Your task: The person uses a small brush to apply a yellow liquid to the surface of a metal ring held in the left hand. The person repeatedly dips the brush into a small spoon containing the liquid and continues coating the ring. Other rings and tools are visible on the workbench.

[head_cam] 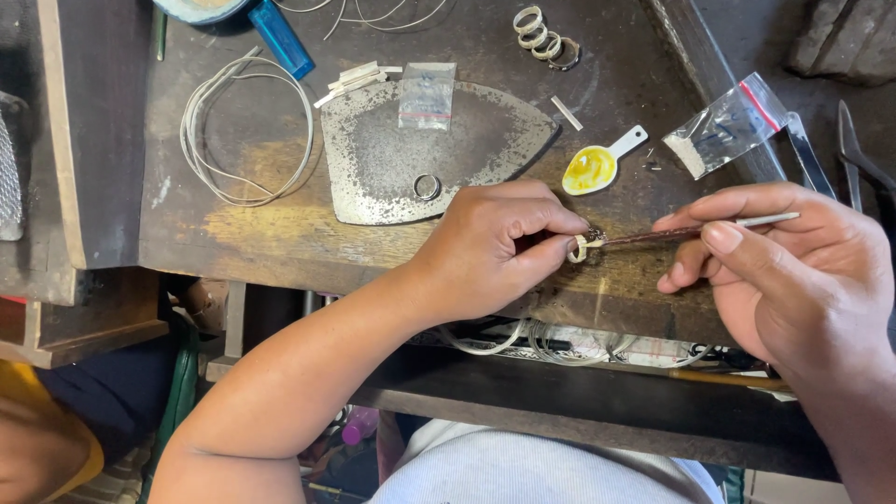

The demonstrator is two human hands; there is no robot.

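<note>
The left hand (499,247) pinches a small pale ring (578,249) between thumb and forefinger, holding it just above the dark worktop (261,233) near its front edge. The right hand (784,271) grips a thin brush-like tool (691,231), whose long axis runs nearly level from right to left, its tip touching the ring's right side. The ring sits between the two hands, closer to the left. A yellow-stained little spoon (597,166) lies just beyond, and another ring (427,187) rests on the worn metal plate (373,159)
</note>
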